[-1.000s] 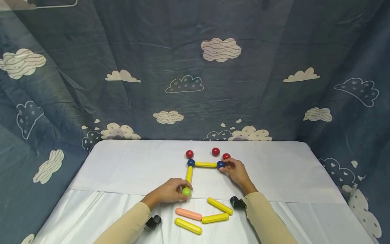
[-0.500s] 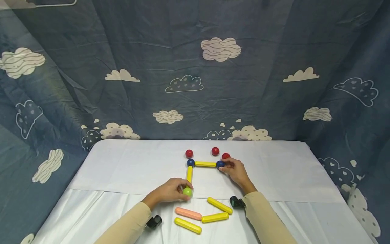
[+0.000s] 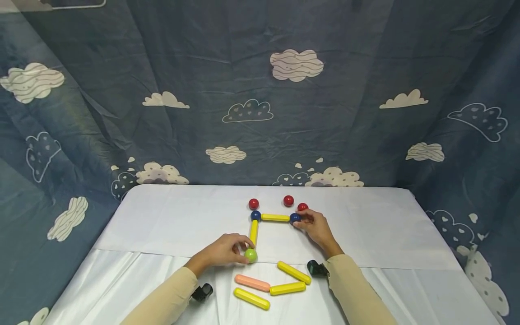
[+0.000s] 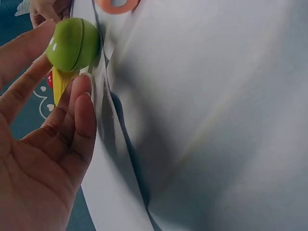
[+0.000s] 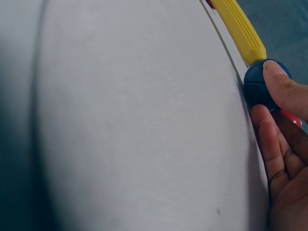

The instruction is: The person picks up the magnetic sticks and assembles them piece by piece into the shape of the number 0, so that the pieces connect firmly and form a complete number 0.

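In the head view my left hand [image 3: 225,249] has its thumb and a finger about a green ball [image 4: 74,44], with the thumb tip at the ball's edge. From this ball a yellow rod [image 3: 253,233] runs away to a dark blue ball [image 3: 256,216]. A second yellow rod [image 3: 275,218] goes right from there to another blue ball [image 5: 260,85]. My right hand [image 3: 318,231] pinches that ball, its thumb across the front in the right wrist view. Part of the near rod is hidden behind the left fingers.
Three red balls [image 3: 288,201] lie beyond the joined rods. Nearer me are a pink rod [image 3: 252,283] and three loose yellow rods [image 3: 287,288]. All rest on a white cloth-covered table [image 3: 390,234], before a dark blue cloud-patterned curtain [image 3: 345,135].
My left hand has drawn back slightly to the left, its fingers looser about the green ball, which now shows more fully. My right hand keeps its hold.
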Motion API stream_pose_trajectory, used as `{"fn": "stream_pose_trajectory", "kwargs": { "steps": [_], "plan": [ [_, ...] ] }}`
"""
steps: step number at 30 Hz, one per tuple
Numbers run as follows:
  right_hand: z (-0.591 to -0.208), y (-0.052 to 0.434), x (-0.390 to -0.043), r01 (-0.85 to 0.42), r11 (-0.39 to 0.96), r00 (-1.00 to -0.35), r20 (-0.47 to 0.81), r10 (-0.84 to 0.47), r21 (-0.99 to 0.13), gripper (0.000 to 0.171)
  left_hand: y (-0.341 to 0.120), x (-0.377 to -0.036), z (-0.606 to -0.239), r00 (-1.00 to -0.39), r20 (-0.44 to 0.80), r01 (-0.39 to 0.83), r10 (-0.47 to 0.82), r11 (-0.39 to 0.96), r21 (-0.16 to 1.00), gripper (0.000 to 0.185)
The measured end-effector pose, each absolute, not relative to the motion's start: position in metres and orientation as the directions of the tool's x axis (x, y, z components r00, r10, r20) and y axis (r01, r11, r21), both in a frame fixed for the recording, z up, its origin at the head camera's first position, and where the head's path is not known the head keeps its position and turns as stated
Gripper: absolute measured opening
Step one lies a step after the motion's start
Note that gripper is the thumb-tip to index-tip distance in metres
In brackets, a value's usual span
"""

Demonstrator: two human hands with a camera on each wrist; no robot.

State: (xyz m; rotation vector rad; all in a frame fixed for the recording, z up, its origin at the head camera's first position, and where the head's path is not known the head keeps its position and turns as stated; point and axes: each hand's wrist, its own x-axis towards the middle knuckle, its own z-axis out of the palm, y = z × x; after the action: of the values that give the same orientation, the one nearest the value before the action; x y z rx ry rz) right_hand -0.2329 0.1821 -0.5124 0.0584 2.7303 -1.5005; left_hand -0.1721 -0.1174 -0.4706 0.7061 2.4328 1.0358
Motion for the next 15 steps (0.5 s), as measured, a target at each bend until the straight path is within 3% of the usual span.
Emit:
{"fn": "stream_pose_trajectory", "kwargs": {
  "steps": [15],
  "plan": [
    [-0.511, 0.183, -0.232, 0.036, 0.544, -0.999, -0.031, 0.018, -0.839, 0.037, -0.133, -0.159, -0.467, -0.801, -0.156, 0.262, 0.578, 0.572, 0.777, 0.031]
  ]
}}
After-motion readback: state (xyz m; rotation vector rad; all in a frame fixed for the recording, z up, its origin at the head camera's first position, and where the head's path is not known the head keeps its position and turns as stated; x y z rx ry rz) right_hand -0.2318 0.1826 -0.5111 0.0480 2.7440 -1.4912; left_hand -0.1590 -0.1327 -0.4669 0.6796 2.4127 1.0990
